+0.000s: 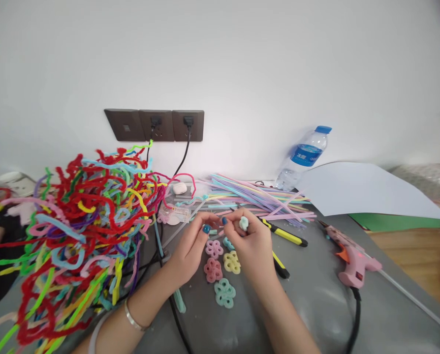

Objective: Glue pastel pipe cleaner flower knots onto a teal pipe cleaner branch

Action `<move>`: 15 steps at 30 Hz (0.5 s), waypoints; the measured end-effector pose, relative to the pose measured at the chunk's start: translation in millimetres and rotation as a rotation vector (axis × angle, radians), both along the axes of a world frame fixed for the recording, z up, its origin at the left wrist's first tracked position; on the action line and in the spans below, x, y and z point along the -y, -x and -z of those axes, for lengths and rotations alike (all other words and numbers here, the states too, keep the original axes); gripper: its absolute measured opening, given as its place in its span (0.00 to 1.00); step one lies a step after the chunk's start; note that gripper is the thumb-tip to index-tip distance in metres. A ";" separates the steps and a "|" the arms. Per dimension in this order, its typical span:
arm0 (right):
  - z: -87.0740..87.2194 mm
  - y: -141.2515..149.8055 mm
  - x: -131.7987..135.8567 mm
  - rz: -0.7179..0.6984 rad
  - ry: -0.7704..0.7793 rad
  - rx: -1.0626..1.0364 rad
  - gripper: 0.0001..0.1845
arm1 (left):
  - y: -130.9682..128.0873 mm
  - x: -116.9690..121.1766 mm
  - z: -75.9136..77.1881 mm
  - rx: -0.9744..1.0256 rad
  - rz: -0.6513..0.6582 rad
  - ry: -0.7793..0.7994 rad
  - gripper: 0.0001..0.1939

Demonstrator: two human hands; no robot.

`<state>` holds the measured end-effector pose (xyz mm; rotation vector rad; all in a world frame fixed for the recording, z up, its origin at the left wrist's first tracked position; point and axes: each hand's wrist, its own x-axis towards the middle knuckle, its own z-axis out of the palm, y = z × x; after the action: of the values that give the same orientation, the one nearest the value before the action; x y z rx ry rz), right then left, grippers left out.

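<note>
My right hand is closed, and a mint-green pipe cleaner curled into a small bundle pokes out between its fingers. Close beside it, my left hand has its thumb and fingers drawn together; what they pinch, if anything, is hidden. The fingertips of both hands nearly meet. Below them on the grey table lie several looped pipe-cleaner flowers: a pink flower, a red flower, a yellow flower and a mint flower. A blue flower is partly covered by my right hand.
A tangled heap of coloured pipe cleaners fills the left side. Straight pastel pipe cleaners lie behind my hands. Yellow-black cutters, a pink glue gun with its cord, and white paper are rightward. A water bottle leans against the wall.
</note>
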<state>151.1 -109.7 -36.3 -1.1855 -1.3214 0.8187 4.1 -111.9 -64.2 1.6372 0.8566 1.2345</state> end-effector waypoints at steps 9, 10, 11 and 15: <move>7.2 3.4 4.3 -0.226 0.194 -0.265 0.16 | 1.5 -3.0 3.9 -0.008 -0.105 -0.088 0.12; 9.5 3.5 4.5 -0.245 0.221 -0.308 0.16 | 2.0 -3.7 3.4 -0.012 -0.117 -0.122 0.11; 11.3 3.2 4.7 -0.261 0.242 -0.339 0.17 | 2.5 -4.5 2.4 -0.016 -0.125 -0.163 0.10; 12.3 0.6 6.4 -0.281 0.271 -0.353 0.17 | 3.6 -6.5 -2.8 -0.044 -0.162 -0.333 0.06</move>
<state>150.6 -116.1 -48.6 -1.0106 -1.1185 1.3788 0.5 -105.4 -61.4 1.8921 0.8579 1.5233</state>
